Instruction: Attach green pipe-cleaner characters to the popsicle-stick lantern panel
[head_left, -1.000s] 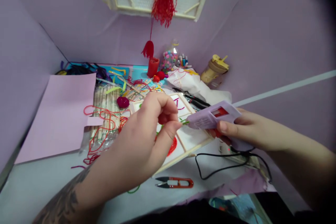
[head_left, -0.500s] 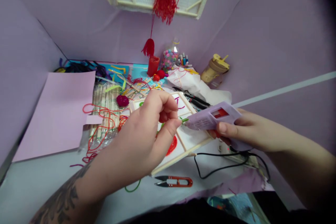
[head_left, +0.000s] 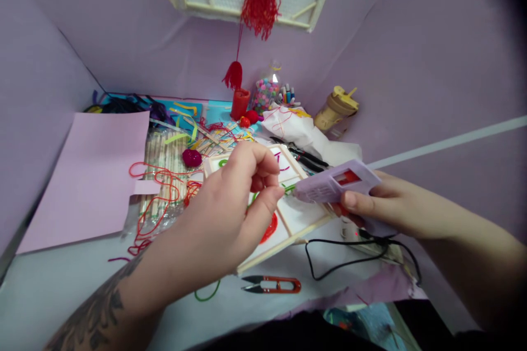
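My right hand (head_left: 370, 203) is wrapped round a lilac hot glue gun (head_left: 329, 184), its nozzle pointing left. The thumb and forefinger of my left hand (head_left: 247, 197) are pinched on a short green cord (head_left: 290, 188), whose far end lies close to the nozzle. Whether nozzle and cord touch I cannot tell. Below both hands lies a white panel in a wooden frame (head_left: 291, 228), divided by thin strips. It bears a red coil (head_left: 269, 228) and purple strokes (head_left: 283, 162). My left hand covers much of its left side.
Orange-handled thread snips (head_left: 274, 285) lie in front of the panel. The black cable (head_left: 349, 255) loops at right. Black-handled pliers (head_left: 307, 158) and white cloth (head_left: 317, 134) lie behind. Bundled sticks (head_left: 160, 175), red cord (head_left: 138, 230) and pink card (head_left: 94, 175) are at left.
Both hands, the glue gun and the green cord keep nearly the same positions. The whole view has shifted very slightly.
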`<state>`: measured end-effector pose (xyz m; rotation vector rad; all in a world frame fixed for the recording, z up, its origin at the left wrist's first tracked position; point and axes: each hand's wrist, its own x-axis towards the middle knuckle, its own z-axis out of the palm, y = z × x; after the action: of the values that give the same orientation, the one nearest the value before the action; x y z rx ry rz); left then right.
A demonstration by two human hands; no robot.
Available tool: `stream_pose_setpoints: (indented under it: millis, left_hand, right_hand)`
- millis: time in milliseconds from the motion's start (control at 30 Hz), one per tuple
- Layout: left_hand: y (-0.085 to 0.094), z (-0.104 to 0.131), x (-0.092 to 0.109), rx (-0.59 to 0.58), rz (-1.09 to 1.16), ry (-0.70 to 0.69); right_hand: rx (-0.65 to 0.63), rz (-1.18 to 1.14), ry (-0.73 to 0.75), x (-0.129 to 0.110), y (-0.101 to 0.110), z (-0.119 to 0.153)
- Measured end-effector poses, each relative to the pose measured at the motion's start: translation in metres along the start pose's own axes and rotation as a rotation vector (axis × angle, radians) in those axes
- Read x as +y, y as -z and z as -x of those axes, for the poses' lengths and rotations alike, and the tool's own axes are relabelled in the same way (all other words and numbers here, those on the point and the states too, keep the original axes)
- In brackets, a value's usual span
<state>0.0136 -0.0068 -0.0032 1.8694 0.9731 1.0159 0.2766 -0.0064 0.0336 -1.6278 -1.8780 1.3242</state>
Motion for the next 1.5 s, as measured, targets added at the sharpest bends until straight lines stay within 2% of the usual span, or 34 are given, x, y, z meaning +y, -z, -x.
stream_pose_setpoints:
  millis: [133,600,1067,1500]
  left_hand:
    - [0.0,-0.001,0.0,0.004,-0.005,-0.016]
    - [0.001,0.0,0.0,0.0,-0.013,-0.032]
    - [0.001,0.0,-0.001,-0.006,-0.013,-0.042]
    - [0.001,-0.001,-0.001,0.006,-0.027,-0.059]
  right_hand:
    - [-0.066,0.003,-0.008,0.004,0.002,0.002]
    - [-0.032,0.06,-0.089,0.007,0.007,0.008]
    - [-0.057,0.046,-0.103,0.013,0.009,0.006]
    - [-0.023,0.115,-0.098,0.011,0.012,0.008]
